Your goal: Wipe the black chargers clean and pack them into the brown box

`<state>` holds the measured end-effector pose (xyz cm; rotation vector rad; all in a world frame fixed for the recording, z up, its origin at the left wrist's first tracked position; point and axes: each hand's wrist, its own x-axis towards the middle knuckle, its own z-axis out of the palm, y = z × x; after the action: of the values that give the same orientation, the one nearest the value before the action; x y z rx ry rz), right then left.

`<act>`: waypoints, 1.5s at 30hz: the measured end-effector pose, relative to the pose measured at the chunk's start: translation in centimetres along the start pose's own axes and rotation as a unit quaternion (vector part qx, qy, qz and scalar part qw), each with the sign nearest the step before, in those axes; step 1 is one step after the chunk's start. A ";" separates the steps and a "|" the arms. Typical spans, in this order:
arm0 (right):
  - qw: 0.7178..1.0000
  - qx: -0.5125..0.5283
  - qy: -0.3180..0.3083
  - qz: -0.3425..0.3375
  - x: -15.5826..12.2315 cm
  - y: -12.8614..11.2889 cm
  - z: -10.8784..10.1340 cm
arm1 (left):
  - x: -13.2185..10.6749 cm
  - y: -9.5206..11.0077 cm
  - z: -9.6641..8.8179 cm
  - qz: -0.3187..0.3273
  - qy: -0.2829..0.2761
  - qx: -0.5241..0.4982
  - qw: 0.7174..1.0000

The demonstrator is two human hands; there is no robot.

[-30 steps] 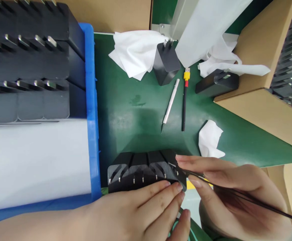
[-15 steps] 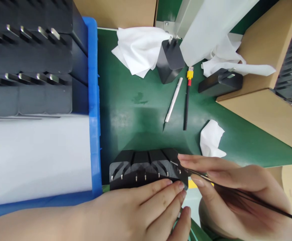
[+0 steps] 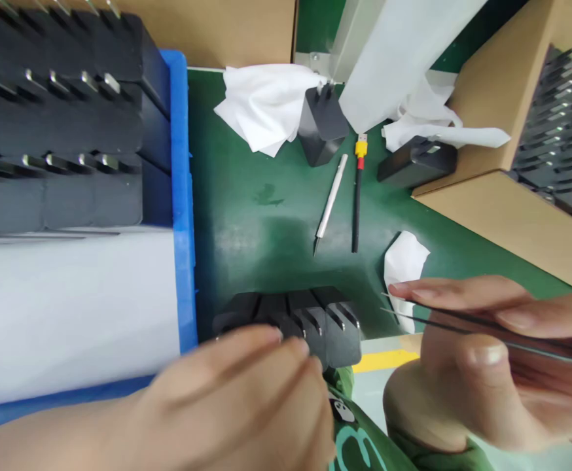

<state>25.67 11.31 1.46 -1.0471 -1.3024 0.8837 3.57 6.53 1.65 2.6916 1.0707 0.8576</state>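
A row of black power adapters (image 3: 343, 340) with metal prongs stands at the near edge of the green table. My left hand (image 3: 247, 399), smeared by motion, is at the left part of this row and hides some prongs; whether its fingers grip an adapter is unclear. My right hand (image 3: 492, 353) is closed on a pair of thin dark tweezers (image 3: 443, 315), whose tips are apart and point left. These tips are off the adapters, over a crumpled white cloth (image 3: 406, 258).
A blue tray (image 3: 180, 196) with rows of black adapters is at left. Farther back lie a white cloth (image 3: 266, 104), a pen-like tool (image 3: 331, 196) and a black USB stick-shaped piece (image 3: 358, 203). Two loose adapters (image 3: 321, 127) (image 3: 416, 162) stand near a cardboard box (image 3: 502, 203) of adapters.
My right hand has drawn the tweezers away from the rightmost adapter, to the right, and their tips have spread. My left hand has shifted left along the row, uncovering the right-end adapter.
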 end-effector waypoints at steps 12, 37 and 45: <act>0.992 0.061 0.110 0.011 -1.0 0.8 -0.7 | 2.3 -2.9 -0.8 -0.180 -0.177 -0.184 0.950; 0.991 0.059 0.114 0.024 -1.1 1.0 -1.5 | 2.2 -2.8 -0.3 -0.172 -0.134 -0.202 0.955; 0.990 0.056 0.122 0.037 -1.3 1.0 -1.6 | 2.3 -2.7 -0.3 -0.163 -0.134 -0.166 0.963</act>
<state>27.24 10.27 0.17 -1.0850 -1.0040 0.8447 3.14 10.08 2.15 2.1956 1.1440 0.5374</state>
